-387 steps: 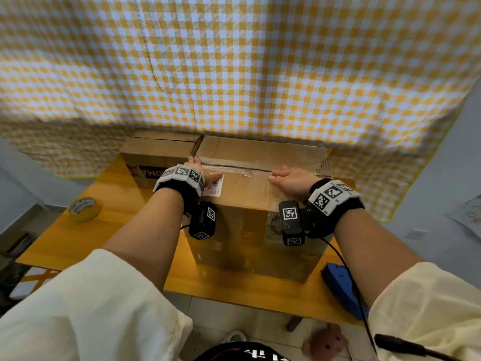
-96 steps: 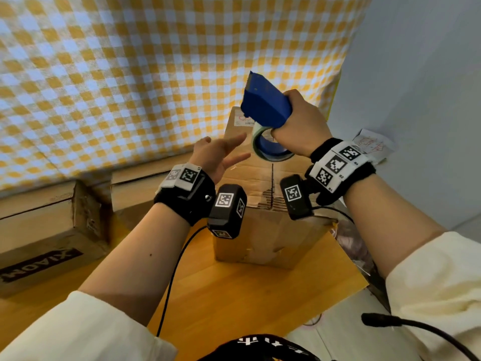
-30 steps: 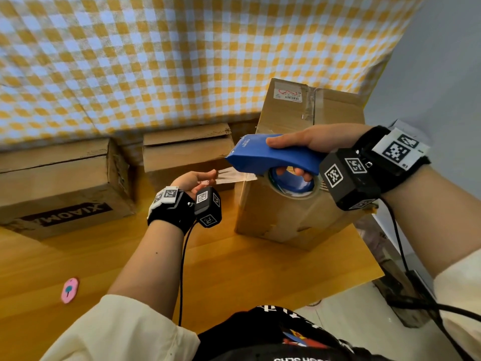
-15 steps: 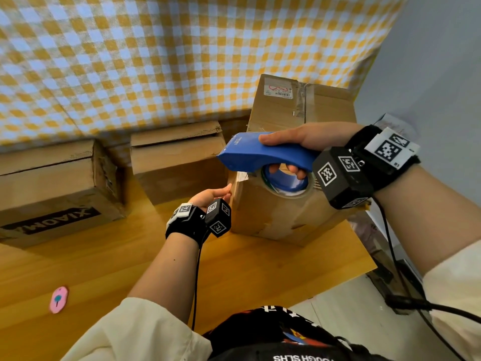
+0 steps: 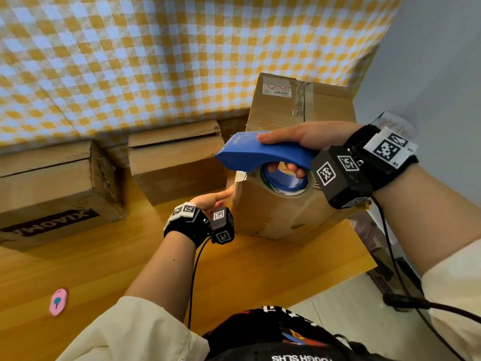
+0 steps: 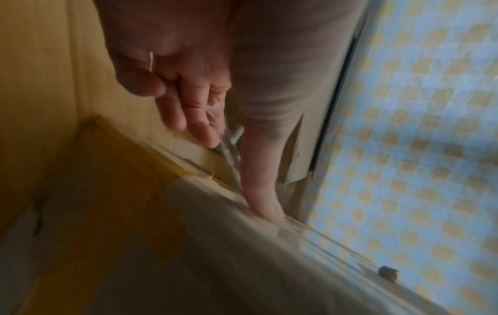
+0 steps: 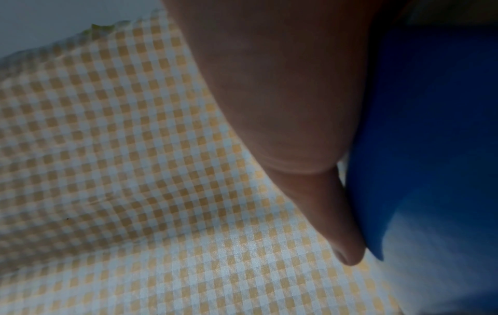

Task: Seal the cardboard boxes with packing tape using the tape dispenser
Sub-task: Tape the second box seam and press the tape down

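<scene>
a makeshift packing spot in a plain room: cardboard boxes [image 5: 177, 157] crowd a wooden surface [image 5: 260, 269], a yellow gingham cloth [image 5: 156, 61] hangs behind, with a bare grey wall [image 5: 442, 61] alongside.

A yellow-and-white checked cloth [image 5: 161, 58] hangs as a backdrop behind the wooden table [image 5: 273, 272] and fills much of the right wrist view. A small pink oval tag [image 5: 58, 301] with a teal mark lies flat on the table near its front left. To the right of the cloth stands a plain grey wall [image 5: 437, 61], and a sheet of paper [image 5: 393, 124] with red scribbles lies at its foot. Below the table's right edge the pale floor [image 5: 346, 308] shows, with a black cable [image 5: 426, 307] running across it.
</scene>
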